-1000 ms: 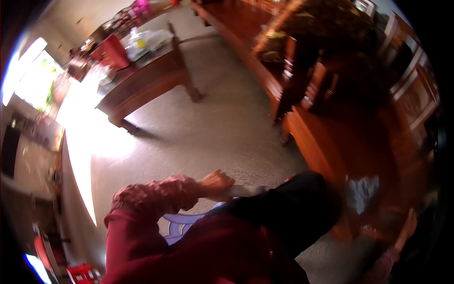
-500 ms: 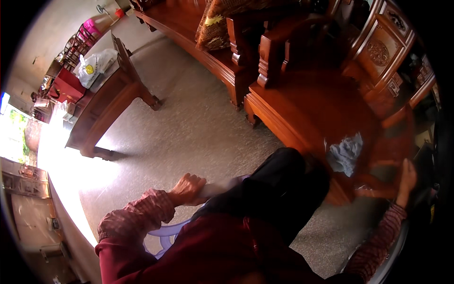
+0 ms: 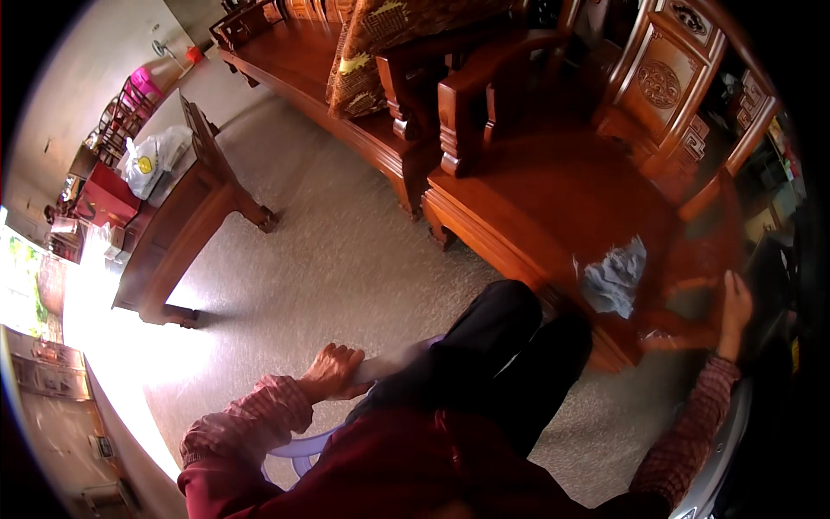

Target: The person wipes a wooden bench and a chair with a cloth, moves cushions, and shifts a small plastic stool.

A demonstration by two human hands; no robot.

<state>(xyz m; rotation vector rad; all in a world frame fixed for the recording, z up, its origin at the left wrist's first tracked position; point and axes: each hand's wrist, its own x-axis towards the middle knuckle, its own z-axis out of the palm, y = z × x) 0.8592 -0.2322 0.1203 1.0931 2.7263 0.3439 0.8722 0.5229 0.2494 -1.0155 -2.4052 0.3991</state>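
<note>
My left hand [image 3: 333,372] is closed at the left of my dark trouser leg. A pale, blurred thing [image 3: 385,363] runs from its fingers to the leg; its kind cannot be made out. Below that forearm shows part of a purple plastic chair [image 3: 303,447], mostly hidden by my body. On the right, my right hand [image 3: 736,310] has its fingers stretched upward against the outer side of a reddish-brown wooden armchair [image 3: 553,190]. A crumpled grey-blue cloth [image 3: 616,278] lies on the armchair's seat, apart from both hands.
A long wooden bench [image 3: 285,60] with a patterned cushion [image 3: 372,56] stands beyond the armchair. To the left is a wooden table [image 3: 186,216] bearing a white plastic bag [image 3: 158,160] and a red box [image 3: 108,195]. Speckled floor [image 3: 320,242] lies between. Bright light falls at far left.
The view has shifted slightly, so the furniture sits a little further left and mostly lower. Both hands keep nearly the same places, and the cloth stays on the seat.
</note>
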